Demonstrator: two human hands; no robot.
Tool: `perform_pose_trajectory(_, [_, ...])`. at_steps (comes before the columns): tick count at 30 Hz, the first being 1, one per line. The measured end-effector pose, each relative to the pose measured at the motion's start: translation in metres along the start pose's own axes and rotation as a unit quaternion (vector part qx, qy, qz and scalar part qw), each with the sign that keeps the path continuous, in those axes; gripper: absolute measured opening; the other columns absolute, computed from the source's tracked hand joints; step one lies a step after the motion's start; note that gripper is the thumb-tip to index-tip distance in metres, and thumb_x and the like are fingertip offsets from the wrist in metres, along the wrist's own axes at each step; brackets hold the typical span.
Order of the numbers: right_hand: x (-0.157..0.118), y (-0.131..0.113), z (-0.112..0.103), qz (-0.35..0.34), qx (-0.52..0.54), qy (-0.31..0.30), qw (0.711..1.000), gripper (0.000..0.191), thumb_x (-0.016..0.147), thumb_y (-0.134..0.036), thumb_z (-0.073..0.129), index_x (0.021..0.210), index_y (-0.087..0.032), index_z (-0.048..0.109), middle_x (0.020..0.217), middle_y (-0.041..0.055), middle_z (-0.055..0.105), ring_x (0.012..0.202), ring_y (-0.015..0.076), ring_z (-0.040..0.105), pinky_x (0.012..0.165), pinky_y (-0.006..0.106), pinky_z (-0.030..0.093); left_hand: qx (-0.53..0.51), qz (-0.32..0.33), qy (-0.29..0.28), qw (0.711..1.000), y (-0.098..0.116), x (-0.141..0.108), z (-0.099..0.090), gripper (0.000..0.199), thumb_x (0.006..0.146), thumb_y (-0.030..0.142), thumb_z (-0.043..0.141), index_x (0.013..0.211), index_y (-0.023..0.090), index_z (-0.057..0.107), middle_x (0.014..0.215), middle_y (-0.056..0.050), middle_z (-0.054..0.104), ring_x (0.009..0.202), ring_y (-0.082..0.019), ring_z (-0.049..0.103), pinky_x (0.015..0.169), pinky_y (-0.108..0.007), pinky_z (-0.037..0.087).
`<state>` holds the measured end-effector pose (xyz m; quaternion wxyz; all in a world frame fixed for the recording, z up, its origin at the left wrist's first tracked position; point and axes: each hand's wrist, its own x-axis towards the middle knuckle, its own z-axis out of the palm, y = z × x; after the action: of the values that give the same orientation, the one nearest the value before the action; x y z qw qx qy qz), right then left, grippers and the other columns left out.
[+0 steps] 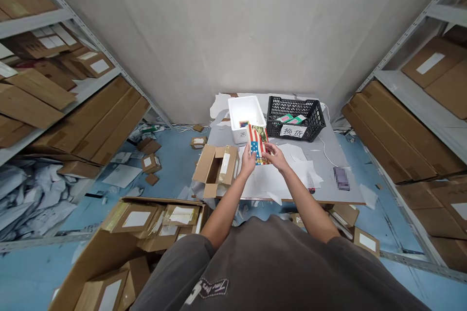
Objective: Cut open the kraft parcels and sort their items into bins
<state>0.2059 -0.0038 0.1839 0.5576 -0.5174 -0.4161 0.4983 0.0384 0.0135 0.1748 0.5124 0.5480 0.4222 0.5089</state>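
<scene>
A book [258,143] with red and white stripes, white stars on blue and a dark figure on its cover is held up over the table. My left hand [248,159] grips its lower left edge, thumb on the front. At the lower right edge, the fingers of my right hand [275,156] close on it. Left of my hands stands an open cardboard box [223,167], flaps spread. Just behind the book is a white foam box [257,112] with a small colourful item inside. A black plastic crate [315,124] with green and pink packets stands to its right.
White paper sheets [299,170] cover part of the grey table [335,155]. A blurred dark phone-like object [341,178] lies at its right. A large carton [87,257] of parcels stands at lower left. Shelves [98,82] with boxes flank both sides.
</scene>
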Motion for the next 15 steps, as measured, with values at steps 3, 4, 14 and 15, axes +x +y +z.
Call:
perform_pose_trajectory(3, [-0.002, 0.009, -0.016, 0.083, -0.005, 0.091, 0.992, 0.072, 0.054, -0.046, 0.101, 0.115, -0.027, 0.07, 0.129, 0.012, 0.078, 0.124, 0.0354, 0.073, 0.107, 0.055, 0.061, -0.078, -0.042, -0.033, 0.996, 0.002, -0.004, -0.012, 0.084, 0.097, 0.056, 0.071, 0.171, 0.027, 0.042, 0.164, -0.013, 0.059, 0.146, -0.034, 0.062, 0.119, -0.049, 0.055])
perform_pose_trajectory(4, [-0.003, 0.011, -0.02, 0.108, 0.017, 0.087, 0.99, 0.073, 0.052, -0.046, 0.101, 0.115, -0.027, 0.069, 0.123, 0.0114, 0.08, 0.118, 0.0357, 0.076, 0.103, 0.055, 0.064, -0.092, -0.05, -0.049, 0.993, 0.002, -0.006, -0.015, 0.087, 0.095, 0.059, 0.073, 0.17, 0.027, 0.044, 0.163, -0.014, 0.06, 0.144, -0.033, 0.064, 0.116, -0.048, 0.057])
perform_pose_trajectory(14, [-0.009, -0.009, -0.014, 0.075, 0.147, 0.028, 0.986, 0.076, 0.053, -0.047, 0.104, 0.108, -0.031, 0.055, 0.093, 0.001, 0.083, 0.09, 0.0312, 0.082, 0.086, 0.05, 0.07, 0.136, 0.019, 0.018, 0.99, 0.012, -0.004, -0.031, 0.065, 0.093, 0.039, 0.078, 0.155, 0.025, 0.065, 0.153, -0.016, 0.061, 0.145, -0.037, 0.057, 0.125, -0.055, 0.047])
perform_pose_trajectory(15, [-0.009, -0.011, -0.01, 0.065, 0.14, 0.032, 0.988, 0.075, 0.054, -0.048, 0.103, 0.11, -0.031, 0.055, 0.094, 0.0009, 0.083, 0.09, 0.0309, 0.082, 0.086, 0.05, 0.069, 0.177, 0.048, 0.004, 0.983, 0.014, -0.006, -0.026, 0.063, 0.092, 0.036, 0.078, 0.153, 0.027, 0.066, 0.151, -0.016, 0.062, 0.147, -0.038, 0.056, 0.128, -0.055, 0.043])
